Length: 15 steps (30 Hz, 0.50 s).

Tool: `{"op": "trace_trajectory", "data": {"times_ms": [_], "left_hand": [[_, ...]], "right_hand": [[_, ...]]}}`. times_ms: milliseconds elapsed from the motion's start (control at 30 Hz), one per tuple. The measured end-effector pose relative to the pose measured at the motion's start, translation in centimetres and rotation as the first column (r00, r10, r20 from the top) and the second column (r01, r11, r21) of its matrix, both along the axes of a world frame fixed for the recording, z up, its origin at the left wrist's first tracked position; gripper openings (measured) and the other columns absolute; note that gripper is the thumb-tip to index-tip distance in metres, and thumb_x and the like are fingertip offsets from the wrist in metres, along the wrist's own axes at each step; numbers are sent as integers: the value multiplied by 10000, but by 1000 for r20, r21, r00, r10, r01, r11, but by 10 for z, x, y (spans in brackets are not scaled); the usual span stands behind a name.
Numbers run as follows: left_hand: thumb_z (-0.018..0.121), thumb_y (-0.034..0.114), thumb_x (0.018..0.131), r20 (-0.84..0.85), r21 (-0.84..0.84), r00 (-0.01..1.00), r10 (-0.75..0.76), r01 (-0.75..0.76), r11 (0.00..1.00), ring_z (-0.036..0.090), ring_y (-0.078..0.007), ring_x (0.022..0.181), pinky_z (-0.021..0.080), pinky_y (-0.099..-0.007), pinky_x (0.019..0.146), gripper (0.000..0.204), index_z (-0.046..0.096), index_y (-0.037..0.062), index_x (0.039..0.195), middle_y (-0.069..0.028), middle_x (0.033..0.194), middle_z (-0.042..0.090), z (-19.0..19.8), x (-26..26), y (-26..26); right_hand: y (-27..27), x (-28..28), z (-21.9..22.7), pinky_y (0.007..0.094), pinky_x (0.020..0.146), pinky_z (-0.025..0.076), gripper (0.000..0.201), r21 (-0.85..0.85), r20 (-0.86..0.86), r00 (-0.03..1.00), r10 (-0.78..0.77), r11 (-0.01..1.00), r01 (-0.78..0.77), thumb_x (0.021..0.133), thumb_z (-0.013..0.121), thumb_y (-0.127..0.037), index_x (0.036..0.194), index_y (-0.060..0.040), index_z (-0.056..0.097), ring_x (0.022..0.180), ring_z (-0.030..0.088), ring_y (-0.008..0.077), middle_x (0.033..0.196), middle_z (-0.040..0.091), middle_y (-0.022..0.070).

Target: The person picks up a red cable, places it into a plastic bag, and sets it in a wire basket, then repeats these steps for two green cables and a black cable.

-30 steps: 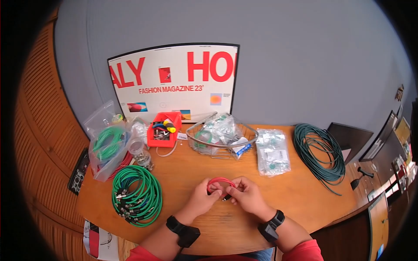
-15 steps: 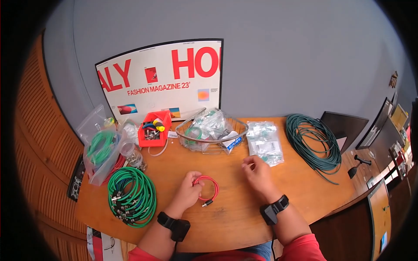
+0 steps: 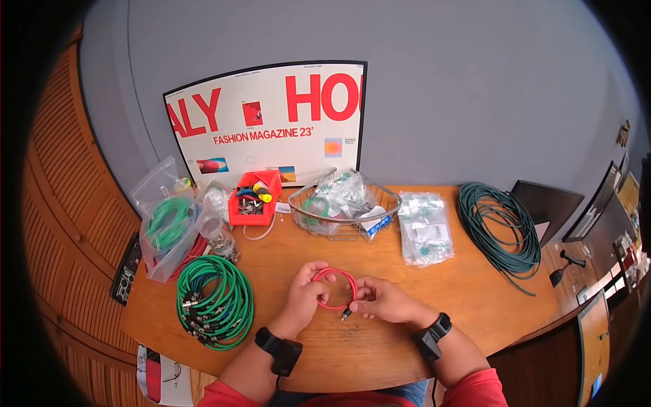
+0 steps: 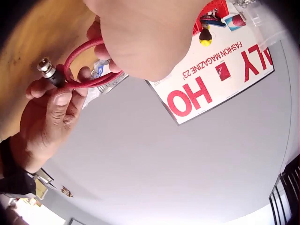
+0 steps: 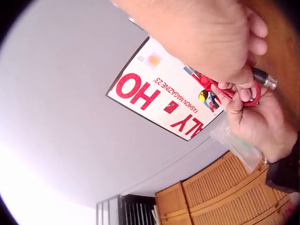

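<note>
A red cable (image 3: pixel 333 270), coiled in a small loop, is held between both hands above the table (image 3: pixel 325 346). My left hand (image 3: pixel 303 298) grips the loop's left side with curled fingers. On the loop's right side my right hand (image 3: pixel 385 300) pinches the cable by its black-sleeved metal connector (image 3: pixel 346 314), which points down toward the table. In the left wrist view the silver connector end (image 4: pixel 46 67) sticks out past the right thumb and fingers (image 4: pixel 60 98). The right wrist view shows the connector (image 5: pixel 266 78) beside the left hand (image 5: pixel 265 122).
Left: green cable coils (image 3: pixel 215 298), a plastic bag (image 3: pixel 166 224) and a jar (image 3: pixel 218 237). Behind: a red bin (image 3: pixel 256 216), a wire basket (image 3: pixel 342 220) and a screen (image 3: pixel 264 122). Right: plastic packets (image 3: pixel 426 230) and a dark green cable coil (image 3: pixel 498 237).
My right hand let go of the red cable and moved right toward the packets, then came back and pinches it at the connector. My left hand kept its hold throughout.
</note>
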<state>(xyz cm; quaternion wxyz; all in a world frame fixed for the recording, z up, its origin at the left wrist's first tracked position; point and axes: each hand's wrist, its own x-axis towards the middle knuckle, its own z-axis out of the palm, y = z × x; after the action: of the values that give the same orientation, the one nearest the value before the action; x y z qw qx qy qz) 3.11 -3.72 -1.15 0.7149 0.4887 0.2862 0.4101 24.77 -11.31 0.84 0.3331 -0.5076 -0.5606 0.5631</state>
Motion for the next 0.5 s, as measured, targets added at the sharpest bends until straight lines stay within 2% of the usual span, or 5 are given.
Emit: {"op": "trace_trajectory", "data": {"times_ms": [33, 133, 233, 367, 500], "left_hand": [[480, -47, 832, 60, -50, 997, 43, -40, 998, 543, -143, 658, 463, -268, 613, 446, 478, 42, 1268, -107, 1041, 600, 0, 0, 1], [490, -40, 833, 163, -142, 983, 87, -64, 988, 563, -169, 691, 482, -301, 636, 450, 478, 54, 1272, -104, 1052, 608, 4, 2, -2], [525, 9, 896, 226, -187, 971, 75, -32, 982, 577, -180, 721, 489, -316, 653, 379, 484, 60, 1269, -95, 1063, 610, 4, 3, -4], [546, 76, 964, 210, -202, 975, 76, -33, 979, 587, -177, 720, 487, -308, 646, 308, 490, 69, 1266, -84, 1050, 617, 7, 3, -6], [552, 127, 999, 146, -179, 986, 78, -51, 983, 598, -170, 717, 480, -279, 622, 277, 495, 74, 1264, -74, 1020, 628, 6, 1, -5]], "right_hand": [[1, 2, 1, 250, 763, 532, 504, -60, -151, 987, 45, 997, -55, 927, 735, -110, 1361, -25, 493, 851, 623, 89, 1011, 653, 29], [0, -4, 7, 251, 781, 538, 596, 1, -285, 957, 55, 998, -57, 897, 751, -46, 1407, -27, 443, 884, 627, 102, 1086, 629, 39], [1, -9, -1, 257, 790, 544, 661, 60, -306, 952, 3, 998, 16, 879, 751, 4, 1442, -26, 406, 919, 635, 113, 1123, 621, 55], [0, -11, 5, 263, 788, 545, 661, 23, -349, 937, -8, 1000, 17, 892, 728, 13, 1459, -25, 390, 923, 637, 119, 1108, 629, 59], [7, -1, -5, 256, 747, 536, 549, 67, -366, 931, 6, 998, 20, 955, 657, -34, 1447, -26, 414, 871, 625, 113, 1080, 635, 53]]}}
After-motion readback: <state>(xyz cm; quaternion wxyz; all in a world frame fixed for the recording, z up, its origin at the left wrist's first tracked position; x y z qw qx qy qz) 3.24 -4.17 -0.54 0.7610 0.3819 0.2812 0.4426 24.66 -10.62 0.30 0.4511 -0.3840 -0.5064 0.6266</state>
